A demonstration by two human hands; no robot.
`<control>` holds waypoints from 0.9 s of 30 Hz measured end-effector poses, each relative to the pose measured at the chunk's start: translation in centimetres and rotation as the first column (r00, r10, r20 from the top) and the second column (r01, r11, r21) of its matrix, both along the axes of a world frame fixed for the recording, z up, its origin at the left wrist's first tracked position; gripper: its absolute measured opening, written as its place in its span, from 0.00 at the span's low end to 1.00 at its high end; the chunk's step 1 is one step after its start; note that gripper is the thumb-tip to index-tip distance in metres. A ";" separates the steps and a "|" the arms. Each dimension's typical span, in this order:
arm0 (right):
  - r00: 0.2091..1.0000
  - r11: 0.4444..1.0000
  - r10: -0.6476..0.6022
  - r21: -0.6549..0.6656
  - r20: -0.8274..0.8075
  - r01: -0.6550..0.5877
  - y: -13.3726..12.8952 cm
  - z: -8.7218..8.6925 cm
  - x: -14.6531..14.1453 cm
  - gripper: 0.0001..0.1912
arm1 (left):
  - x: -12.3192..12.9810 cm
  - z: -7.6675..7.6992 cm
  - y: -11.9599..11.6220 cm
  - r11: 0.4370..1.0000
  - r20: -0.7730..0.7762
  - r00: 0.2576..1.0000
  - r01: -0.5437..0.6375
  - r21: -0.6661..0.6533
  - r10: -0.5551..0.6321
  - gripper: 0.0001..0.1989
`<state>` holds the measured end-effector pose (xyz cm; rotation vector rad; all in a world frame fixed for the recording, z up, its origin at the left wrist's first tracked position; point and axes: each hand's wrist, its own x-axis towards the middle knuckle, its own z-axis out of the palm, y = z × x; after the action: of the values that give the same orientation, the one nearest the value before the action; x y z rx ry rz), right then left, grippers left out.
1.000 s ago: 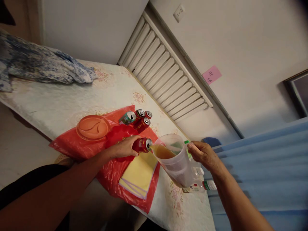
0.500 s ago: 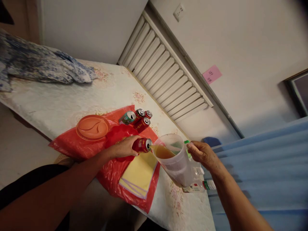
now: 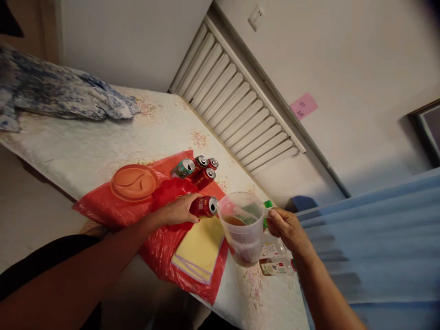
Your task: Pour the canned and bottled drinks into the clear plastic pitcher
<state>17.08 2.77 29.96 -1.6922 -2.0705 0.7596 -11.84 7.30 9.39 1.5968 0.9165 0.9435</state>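
Observation:
My left hand (image 3: pixel 180 211) is wrapped round a red drink can (image 3: pixel 204 207), tilted with its opened top facing right. Close by that top is the rim of a clear plastic measuring jug (image 3: pixel 245 238), which my right hand (image 3: pixel 287 228) grips by its handle. Brown liquid (image 3: pixel 234 221) lies inside the jug; no stream shows between can and jug. Below the left hand is a red scalloped plate (image 3: pixel 165 197), partly hidden by the hand. A folded yellow cloth (image 3: pixel 199 250) with a purple edge lies just below the can.
Several cans, among them a green one (image 3: pixel 183 168) and a red one (image 3: pixel 205 178), stand behind the plate. An orange divided dish (image 3: pixel 134 182) sits left on red plastic sheeting (image 3: pixel 99 204). Bottles (image 3: pixel 277 266) lie beyond the jug. A patterned cloth (image 3: pixel 68 94) is at far left.
The jug has swung more upright and its liquid has settled lower, away from the rim. The stream from can into jug has stopped. The left hand stays almost in place.

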 end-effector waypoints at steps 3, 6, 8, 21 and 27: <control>0.973 0.998 -0.071 -0.016 -0.219 0.069 0.0 -1.2 0.8 0.30 | 0.0 -0.1 0.1 1.000 0.057 0.998 0.007 -0.017 -0.006 0.33; 0.939 0.993 -0.109 0.017 -0.327 0.121 -0.1 -2.1 1.1 0.31 | -0.1 -0.1 0.3 0.999 0.070 0.996 -0.049 -0.019 0.050 0.33; 0.907 0.987 -0.132 0.030 -0.400 0.157 0.0 -2.6 0.9 0.32 | -0.2 -0.1 0.3 0.995 0.070 0.992 -0.101 -0.022 0.102 0.33; 0.479 0.882 -0.282 -0.027 -0.831 0.471 1.3 -4.8 -1.4 0.28 | -1.2 0.8 0.8 0.951 0.225 0.924 -0.301 -0.072 0.310 0.33; 0.403 0.864 -0.300 -0.067 -0.865 0.500 1.3 -5.8 -1.8 0.26 | -1.4 1.0 0.8 0.935 0.219 0.910 -0.347 -0.068 0.353 0.33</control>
<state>15.27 4.03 24.15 -1.1976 -0.9239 0.9129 -13.24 8.13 10.38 1.2873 1.0668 1.3296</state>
